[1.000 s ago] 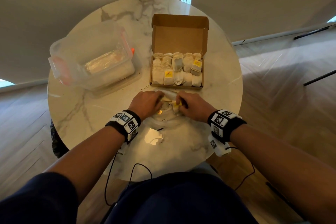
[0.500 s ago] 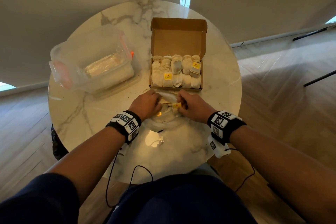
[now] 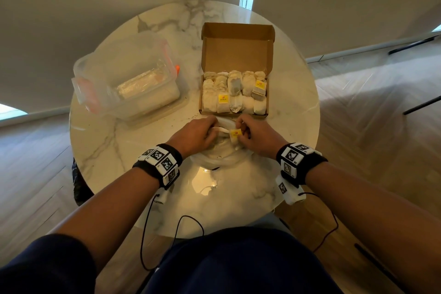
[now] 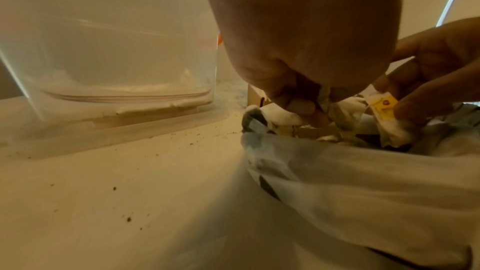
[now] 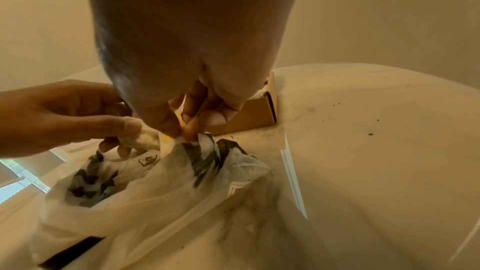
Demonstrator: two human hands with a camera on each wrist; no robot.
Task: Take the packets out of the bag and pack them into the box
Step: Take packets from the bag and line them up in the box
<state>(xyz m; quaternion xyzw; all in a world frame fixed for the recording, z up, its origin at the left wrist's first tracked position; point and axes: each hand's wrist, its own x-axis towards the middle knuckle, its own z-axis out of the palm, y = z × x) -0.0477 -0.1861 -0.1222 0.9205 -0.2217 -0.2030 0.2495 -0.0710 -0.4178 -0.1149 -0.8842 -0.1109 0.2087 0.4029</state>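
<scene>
The right hand [image 3: 256, 136] pinches a tea packet [image 3: 235, 135] by its yellow tag at the mouth of the bag [image 3: 224, 157], with the box [image 3: 235, 93] just beyond its fingertips. The left hand [image 3: 198, 133] pinches a second packet [image 5: 141, 141] beside it. Only the wrist views show that grip; the head view hides it.
</scene>
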